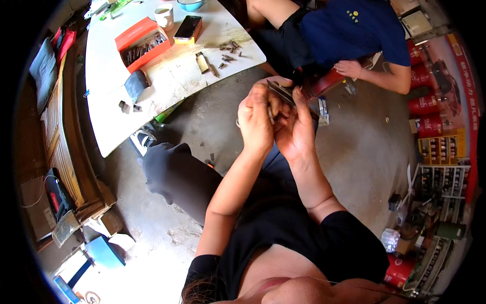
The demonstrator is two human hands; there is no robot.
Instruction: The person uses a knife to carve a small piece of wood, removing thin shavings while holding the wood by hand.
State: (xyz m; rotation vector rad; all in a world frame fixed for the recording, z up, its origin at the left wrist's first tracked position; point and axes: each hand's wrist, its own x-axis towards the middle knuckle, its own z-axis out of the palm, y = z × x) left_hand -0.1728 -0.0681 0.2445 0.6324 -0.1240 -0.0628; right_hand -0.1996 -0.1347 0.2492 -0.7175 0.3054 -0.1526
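My two hands are raised close together in front of me, over the floor beyond the table's edge. My left hand (254, 115) is closed, with its fingers curled inward and pressed against small dark material that I cannot make out. My right hand (298, 129) is cupped next to it, thumb up, around a dark, narrow, flat piece (281, 92) that slants across the fingertips. The fingers are smudged dark. They hide most of what lies between the palms, so its exact kind cannot be told.
On the white table (177, 91) are an orange box (143, 44) of dark pieces, a mug (164, 16), a phone (189, 28) on a small box, and several loose dark pieces (228, 57). Another person (349, 40) sits ahead. A wooden bench (63, 147) stands left, shelves (445, 177) right.
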